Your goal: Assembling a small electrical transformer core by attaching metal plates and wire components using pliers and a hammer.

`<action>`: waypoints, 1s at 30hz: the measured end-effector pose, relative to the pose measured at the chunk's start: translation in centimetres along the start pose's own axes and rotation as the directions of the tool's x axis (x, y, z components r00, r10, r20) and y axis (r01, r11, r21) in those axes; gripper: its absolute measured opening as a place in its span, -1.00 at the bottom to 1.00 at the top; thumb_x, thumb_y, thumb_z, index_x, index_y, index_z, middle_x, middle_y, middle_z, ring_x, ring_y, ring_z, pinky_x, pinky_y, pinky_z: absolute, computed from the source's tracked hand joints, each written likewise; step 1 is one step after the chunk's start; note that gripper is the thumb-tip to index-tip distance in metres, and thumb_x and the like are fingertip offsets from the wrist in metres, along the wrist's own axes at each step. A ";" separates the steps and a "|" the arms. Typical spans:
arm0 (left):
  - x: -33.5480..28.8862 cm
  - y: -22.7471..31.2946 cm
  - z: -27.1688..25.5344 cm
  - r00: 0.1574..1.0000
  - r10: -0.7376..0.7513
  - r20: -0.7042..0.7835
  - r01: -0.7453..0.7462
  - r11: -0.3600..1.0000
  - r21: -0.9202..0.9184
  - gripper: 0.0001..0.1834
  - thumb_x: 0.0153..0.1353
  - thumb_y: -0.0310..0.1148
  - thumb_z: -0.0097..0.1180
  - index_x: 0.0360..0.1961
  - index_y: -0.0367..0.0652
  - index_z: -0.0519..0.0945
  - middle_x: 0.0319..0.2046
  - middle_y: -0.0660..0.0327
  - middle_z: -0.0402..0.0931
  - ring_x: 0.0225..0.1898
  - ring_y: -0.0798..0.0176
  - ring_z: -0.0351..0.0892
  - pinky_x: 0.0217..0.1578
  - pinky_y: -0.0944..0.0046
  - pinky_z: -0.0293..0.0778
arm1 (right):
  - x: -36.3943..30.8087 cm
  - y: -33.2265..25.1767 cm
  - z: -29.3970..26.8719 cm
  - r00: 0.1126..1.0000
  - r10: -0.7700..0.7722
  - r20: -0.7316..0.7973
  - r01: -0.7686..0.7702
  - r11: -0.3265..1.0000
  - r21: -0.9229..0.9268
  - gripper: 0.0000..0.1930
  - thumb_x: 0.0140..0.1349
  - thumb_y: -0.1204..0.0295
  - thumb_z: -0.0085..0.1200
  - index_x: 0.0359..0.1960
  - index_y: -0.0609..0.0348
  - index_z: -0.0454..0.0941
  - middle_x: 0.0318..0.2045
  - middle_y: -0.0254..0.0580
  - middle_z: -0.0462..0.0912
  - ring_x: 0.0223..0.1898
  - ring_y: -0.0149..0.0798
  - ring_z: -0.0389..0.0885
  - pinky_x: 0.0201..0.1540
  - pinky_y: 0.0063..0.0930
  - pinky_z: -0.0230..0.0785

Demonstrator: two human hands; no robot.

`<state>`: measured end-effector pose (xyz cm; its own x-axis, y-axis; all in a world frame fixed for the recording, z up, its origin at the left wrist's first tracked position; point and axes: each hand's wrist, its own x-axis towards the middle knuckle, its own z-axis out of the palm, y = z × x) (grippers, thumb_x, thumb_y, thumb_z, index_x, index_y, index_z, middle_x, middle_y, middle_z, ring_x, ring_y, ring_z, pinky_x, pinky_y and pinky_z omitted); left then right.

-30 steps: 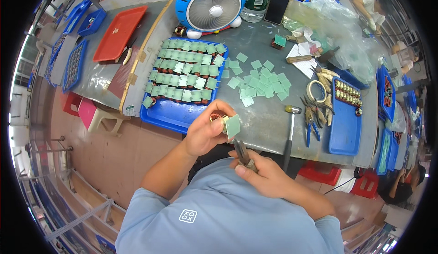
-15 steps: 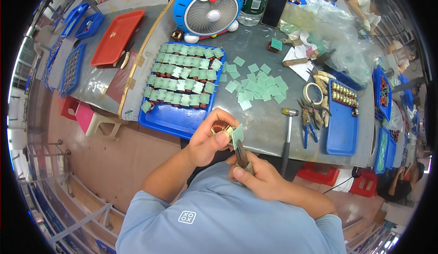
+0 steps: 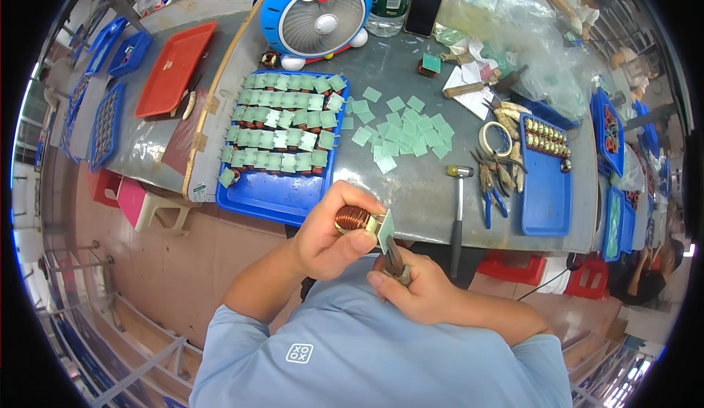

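My left hand (image 3: 328,243) is closed around a copper-wound coil (image 3: 353,218) with a pale base, gripping it between thumb and fingers. A thin green square plate (image 3: 386,230) stands against the coil's base, facing right. In my right hand (image 3: 418,283) is a pair of pliers (image 3: 395,261), its jaws touching the plate; the handles are mostly hidden by my fingers. Beyond my left hand, a blue tray (image 3: 273,201) holds rows of coils topped with green plates. A loose pile of green plates (image 3: 407,131) lies on the bench to its right.
A hammer (image 3: 457,214), blue-handled pliers (image 3: 490,188) and a tape roll (image 3: 495,139) lie on the right. Beside them is a blue tray (image 3: 546,206) with several coils. A cartoon-faced fan (image 3: 323,23), a bottle (image 3: 389,5) and a phone (image 3: 424,10) stand at the back.
The coil has turned in my left hand, so more of its copper winding shows. The pliers stay at the green plate. The whole view has shifted slightly.
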<state>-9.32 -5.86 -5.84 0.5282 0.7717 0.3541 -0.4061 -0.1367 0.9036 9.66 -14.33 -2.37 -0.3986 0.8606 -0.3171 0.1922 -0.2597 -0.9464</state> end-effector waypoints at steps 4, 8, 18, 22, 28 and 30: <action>-0.2 -0.6 0.6 0.997 -0.054 -0.063 0.052 0.998 -0.030 -0.48 0.39 0.00 0.12 0.02 -0.25 0.30 -0.24 0.04 0.49 -0.29 0.36 0.43 -0.25 0.32 0.41 | 0.2 0.1 0.4 0.999 -0.014 -0.043 0.015 1.000 0.020 -0.79 0.38 0.32 0.15 -0.19 0.21 0.47 -0.52 -0.25 0.51 -0.50 -0.39 0.45 -0.39 -0.40 0.34; -0.2 -0.6 0.4 0.994 -0.048 -0.101 0.052 0.998 0.039 -0.45 0.38 0.03 0.13 0.01 -0.25 0.30 -0.30 0.07 0.49 -0.30 0.35 0.44 -0.27 0.31 0.41 | 0.2 -0.3 0.1 0.999 0.032 -0.017 -0.032 0.999 0.021 -0.78 0.38 0.31 0.14 -0.20 0.22 0.48 -0.52 -0.24 0.53 -0.49 -0.39 0.46 -0.39 -0.40 0.34; -0.4 -1.3 0.8 0.985 -0.078 -0.156 0.080 0.997 0.003 -0.45 0.38 0.05 0.12 0.00 -0.25 0.33 -0.23 0.06 0.53 -0.27 0.35 0.48 -0.22 0.33 0.44 | 0.5 0.0 0.0 0.998 0.046 -0.029 -0.046 0.999 0.025 -0.76 0.38 0.30 0.13 -0.18 0.25 0.49 -0.50 -0.22 0.56 -0.47 -0.39 0.48 -0.37 -0.40 0.36; 0.3 -0.3 0.8 0.991 -0.113 -0.078 0.119 0.990 0.078 -0.44 0.37 0.07 0.13 0.01 -0.23 0.32 -0.20 0.10 0.52 -0.24 0.34 0.49 -0.18 0.33 0.45 | 0.3 0.2 0.0 0.998 0.044 -0.037 -0.042 0.998 0.047 -0.76 0.39 0.30 0.13 -0.17 0.26 0.49 -0.49 -0.24 0.55 -0.46 -0.41 0.47 -0.36 -0.40 0.36; 0.0 -1.1 0.9 0.976 -0.129 -0.175 0.141 0.988 0.059 -0.36 0.31 0.15 0.17 0.00 -0.25 0.33 -0.23 0.10 0.51 -0.22 0.34 0.50 -0.19 0.32 0.45 | 0.7 0.2 -0.2 0.998 0.058 -0.040 -0.054 0.995 0.089 -0.76 0.38 0.29 0.14 -0.19 0.25 0.49 -0.50 -0.24 0.53 -0.46 -0.41 0.45 -0.36 -0.39 0.35; 0.7 -0.5 0.9 0.982 -0.111 -0.153 0.130 0.985 0.116 -0.36 0.31 0.16 0.16 -0.01 -0.25 0.34 -0.23 0.10 0.51 -0.22 0.34 0.50 -0.21 0.32 0.46 | 0.6 0.1 -0.4 0.998 0.034 -0.050 -0.032 0.999 0.038 -0.76 0.39 0.29 0.13 -0.19 0.25 0.49 -0.51 -0.24 0.53 -0.47 -0.40 0.43 -0.37 -0.39 0.34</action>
<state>-8.12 -5.80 -5.84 0.4498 0.8680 0.2103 -0.2444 -0.1068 0.9638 9.79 -13.69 -2.64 -0.3467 0.8720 -0.3456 0.1707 -0.3036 -0.9374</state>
